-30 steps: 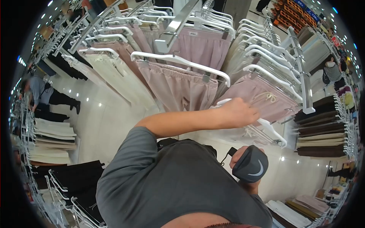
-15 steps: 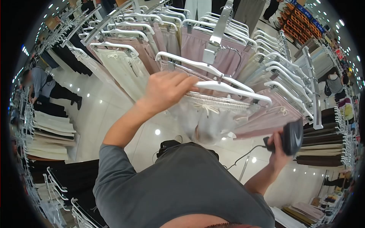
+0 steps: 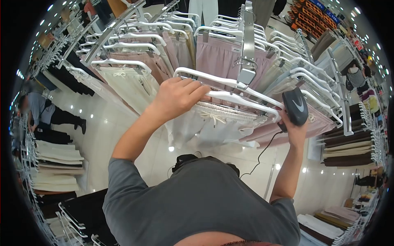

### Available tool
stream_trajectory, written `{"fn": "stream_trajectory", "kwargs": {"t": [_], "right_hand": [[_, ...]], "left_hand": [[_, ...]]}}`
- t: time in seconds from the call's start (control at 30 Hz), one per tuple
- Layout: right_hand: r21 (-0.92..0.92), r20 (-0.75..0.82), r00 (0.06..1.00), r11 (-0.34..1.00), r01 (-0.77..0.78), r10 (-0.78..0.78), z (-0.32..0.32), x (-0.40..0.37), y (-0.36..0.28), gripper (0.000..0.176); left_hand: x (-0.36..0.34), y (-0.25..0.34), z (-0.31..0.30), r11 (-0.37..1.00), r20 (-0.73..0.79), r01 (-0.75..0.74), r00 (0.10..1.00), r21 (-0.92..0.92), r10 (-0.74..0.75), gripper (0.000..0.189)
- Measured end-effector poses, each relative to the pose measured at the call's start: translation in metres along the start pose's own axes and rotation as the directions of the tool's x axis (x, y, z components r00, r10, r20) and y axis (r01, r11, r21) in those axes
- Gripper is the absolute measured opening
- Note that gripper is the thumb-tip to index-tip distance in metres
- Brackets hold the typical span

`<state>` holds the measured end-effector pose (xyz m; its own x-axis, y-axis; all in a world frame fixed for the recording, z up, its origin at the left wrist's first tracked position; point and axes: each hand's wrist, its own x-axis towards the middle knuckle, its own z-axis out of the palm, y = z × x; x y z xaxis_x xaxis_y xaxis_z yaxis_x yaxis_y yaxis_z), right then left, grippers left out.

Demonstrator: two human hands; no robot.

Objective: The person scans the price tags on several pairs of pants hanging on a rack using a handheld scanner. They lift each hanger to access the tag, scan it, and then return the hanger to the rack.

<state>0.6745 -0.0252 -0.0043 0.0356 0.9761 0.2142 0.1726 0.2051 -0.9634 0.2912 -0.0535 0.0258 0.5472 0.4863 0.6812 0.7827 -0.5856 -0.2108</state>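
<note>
My left hand (image 3: 180, 97) is closed on the left end of a white hanger (image 3: 242, 101) at the front of a metal rack. From it hang cream trousers (image 3: 217, 119) with a tied drawstring. My right hand (image 3: 293, 125) grips a dark handheld scanner (image 3: 295, 107) beside the hanger's right end, and a black cord runs down from it. Behind the hanger are a second white hanger and pink trousers (image 3: 221, 53). Pale pink trousers (image 3: 316, 119) hang just right of the scanner.
The metal rack arm (image 3: 248, 45) points towards me above the hangers. More cream trousers (image 3: 127, 82) hang on the left. A person (image 3: 45, 108) bends over a rack at the far left. Black garments (image 3: 90, 209) hang at the lower left, folded clothes (image 3: 320, 227) at the lower right.
My right hand has moved the scanner up and left, close to the hanger's end. My left hand keeps its hold; the hanger has shifted slightly down and left, close against the one behind.
</note>
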Motion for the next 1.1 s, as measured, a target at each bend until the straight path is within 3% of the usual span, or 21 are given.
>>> {"fn": "stream_trajectory", "kwargs": {"t": [0.1, 0.17, 0.37, 0.47, 0.53, 0.6, 0.8, 0.87, 1.1], "right_hand": [[-0.02, 0.027, 0.999, 0.999, 0.038, -0.037, 0.004, 0.003, 0.0, 0.031], [-0.145, 0.035, 0.997, 0.987, 0.068, -0.064, 0.006, 0.004, 0.0, 0.033], [-0.12, -0.032, 0.99, 0.984, 0.134, -0.138, 0.017, -0.001, -0.009, 0.031], [-0.113, -0.098, 0.995, 0.993, 0.016, -0.027, 0.012, -0.006, -0.011, 0.028], [-0.115, -0.129, 0.991, 0.993, 0.029, -0.044, 0.014, -0.008, -0.015, 0.027], [-0.114, -0.154, 0.986, 0.993, 0.043, -0.061, 0.013, -0.007, -0.018, 0.026], [-0.109, -0.115, 0.989, 0.991, 0.079, -0.092, -0.003, 0.006, -0.024, 0.027], [-0.104, -0.103, 0.971, 0.973, 0.204, -0.215, -0.009, 0.012, -0.024, 0.026], [-0.134, -0.009, 0.982, 0.973, 0.187, -0.19, -0.027, 0.032, -0.039, 0.02]], "left_hand": [[-0.001, -0.005, 0.007, 0.999, -0.021, -0.006, 1.0, -0.035, 0.005, 0.024], [0.0, -0.006, 0.012, 0.998, -0.013, -0.015, 1.0, -0.055, 0.015, 0.024], [-0.001, -0.013, 0.023, 0.995, -0.03, -0.042, 0.999, -0.088, 0.04, 0.018], [0.0, -0.011, 0.029, 0.992, -0.068, -0.035, 0.997, -0.121, 0.027, 0.02], [0.001, -0.008, 0.03, 0.99, -0.085, -0.027, 0.996, -0.135, 0.016, 0.023], [0.001, -0.002, 0.028, 0.988, -0.032, 0.034, 0.999, -0.153, -0.039, 0.024], [0.003, 0.019, 0.032, 0.973, -0.066, 0.147, 0.985, -0.175, -0.161, 0.029], [0.004, 0.029, 0.033, 0.969, -0.074, 0.195, 0.975, -0.154, -0.208, 0.029], [0.011, 0.05, 0.044, 0.943, -0.128, 0.329, 0.935, -0.037, -0.331, 0.029]]}}
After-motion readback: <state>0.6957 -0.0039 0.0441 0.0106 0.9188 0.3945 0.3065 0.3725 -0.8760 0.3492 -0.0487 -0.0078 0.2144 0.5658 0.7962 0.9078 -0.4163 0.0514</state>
